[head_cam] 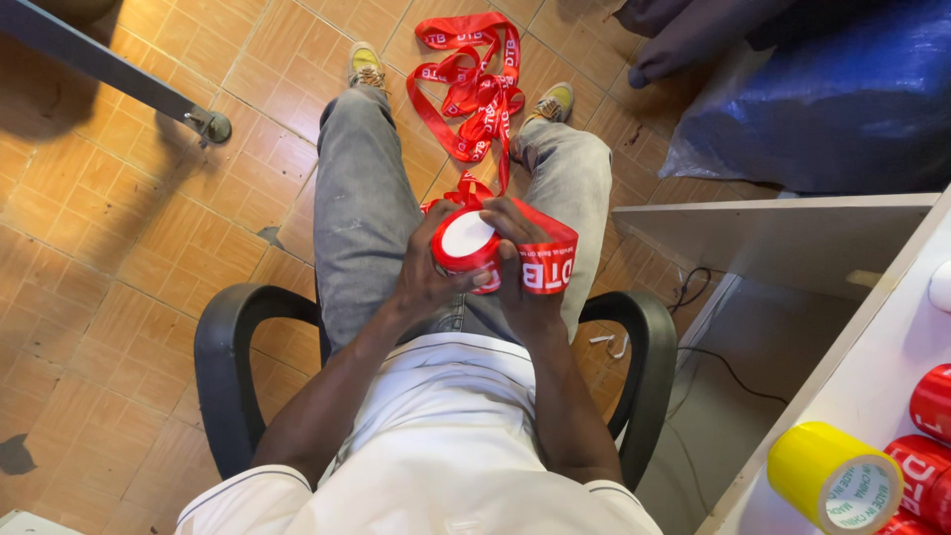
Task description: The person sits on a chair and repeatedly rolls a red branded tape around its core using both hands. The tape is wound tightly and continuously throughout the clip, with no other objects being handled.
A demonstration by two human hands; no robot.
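View from above of a seated person's lap. Both forearms reach forward and meet over the thighs, elbows bent and tucked close to the white shirt. The left hand (428,272) wraps around the near side of a roll of red ribbon (468,248), fingers curled against its edge and thumb up along the rim. The right hand (523,260) grips the roll's far side, fingers bent over the top, with a band of the ribbon draped across its knuckles. The roll sits between the two hands just above the knees, its white round face turned up.

From the roll, the loose ribbon (471,84) runs down between the legs and lies in tangled loops on the orange tiled floor (119,208), between the shoes.

The person sits in a black office chair (228,367). At the lower right, a white counter (852,396) carries a yellow tape roll (827,476) and further red rolls (931,446) close beside it. A blue plastic bag (842,89) lies at upper right.
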